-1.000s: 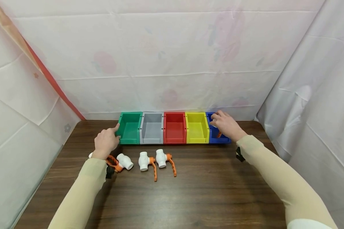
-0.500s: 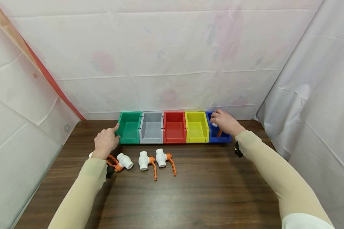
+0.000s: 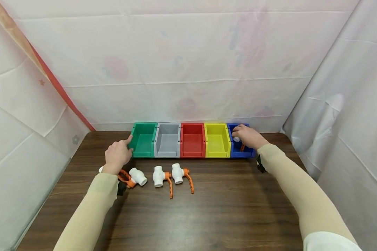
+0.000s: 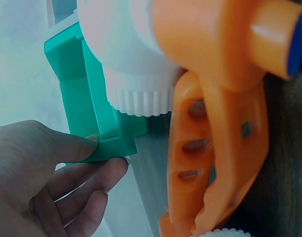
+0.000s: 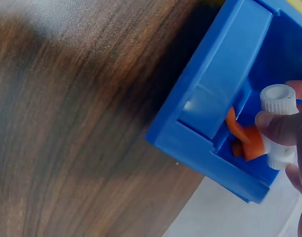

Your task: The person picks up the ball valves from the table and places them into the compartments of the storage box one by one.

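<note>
In the head view my left hand (image 3: 117, 155) is at the left side of the green bin (image 3: 144, 155). The left wrist view shows its thumb on the bin's wall and the index finger on the other side, pinching it; the other fingers are bent. My right hand (image 3: 250, 136) reaches into the blue bin (image 3: 242, 154) at the row's right end. There, in the right wrist view, thumb and fingers grip the white body of a ball valve (image 5: 280, 106), whose orange handle (image 5: 237, 126) points down inside the bin. Part of the valve is hidden by the hand.
Grey (image 3: 167, 154), red (image 3: 192, 154) and yellow bins (image 3: 217, 154) stand between the green and blue ones. In front lie a middle ball valve (image 3: 158, 177), a right one (image 3: 177, 173) and a left one (image 3: 138, 176). Another white piece (image 3: 101, 169) shows beside the left wrist.
My right hand has lowered slightly into the blue bin with the ball valve, and the right forearm has shifted a little inward. The left hand keeps its place at the green bin.
</note>
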`<state>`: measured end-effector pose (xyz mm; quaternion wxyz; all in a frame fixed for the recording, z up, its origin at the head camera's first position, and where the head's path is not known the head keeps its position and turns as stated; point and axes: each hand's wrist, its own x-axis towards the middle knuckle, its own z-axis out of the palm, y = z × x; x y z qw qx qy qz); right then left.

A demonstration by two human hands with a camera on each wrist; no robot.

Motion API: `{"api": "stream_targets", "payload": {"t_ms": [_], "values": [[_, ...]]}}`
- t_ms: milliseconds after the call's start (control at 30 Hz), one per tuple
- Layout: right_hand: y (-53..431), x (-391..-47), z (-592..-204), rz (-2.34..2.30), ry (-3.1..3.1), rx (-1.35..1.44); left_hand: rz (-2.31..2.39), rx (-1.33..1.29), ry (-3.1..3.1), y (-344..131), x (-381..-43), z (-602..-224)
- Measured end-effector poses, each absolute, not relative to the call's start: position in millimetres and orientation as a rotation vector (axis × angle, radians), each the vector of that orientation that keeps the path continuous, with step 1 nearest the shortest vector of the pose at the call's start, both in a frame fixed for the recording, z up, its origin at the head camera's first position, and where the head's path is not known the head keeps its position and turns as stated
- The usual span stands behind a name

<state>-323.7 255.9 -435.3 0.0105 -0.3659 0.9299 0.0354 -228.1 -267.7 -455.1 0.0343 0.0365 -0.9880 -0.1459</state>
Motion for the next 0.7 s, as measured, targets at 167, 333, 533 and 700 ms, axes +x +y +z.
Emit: {"api": "stream_targets", "payload": {"t_ms": [167, 333, 533, 700], "values": [[257.0, -322.2, -440.0, 0.077, 2.924, -1.184, -0.452, 0.113, -3.044, -268.6, -227.7, -456.8], [256.7, -320.8, -445.6, 0.005, 3.006, -1.216, -0.454, 0.108, -3.036, -270.9, -227.8, -456.3], [251.5, -319.7, -453.4, 0.072, 3.133, -1.009, -0.459, 0.122, -3.041, -273.4, -227.8, -457.2], [244.8, -314.8, -455.6, 0.002, 3.157, -0.723, -0.472, 0.126, -3.045, -274.5, -227.2, -457.5]]}}
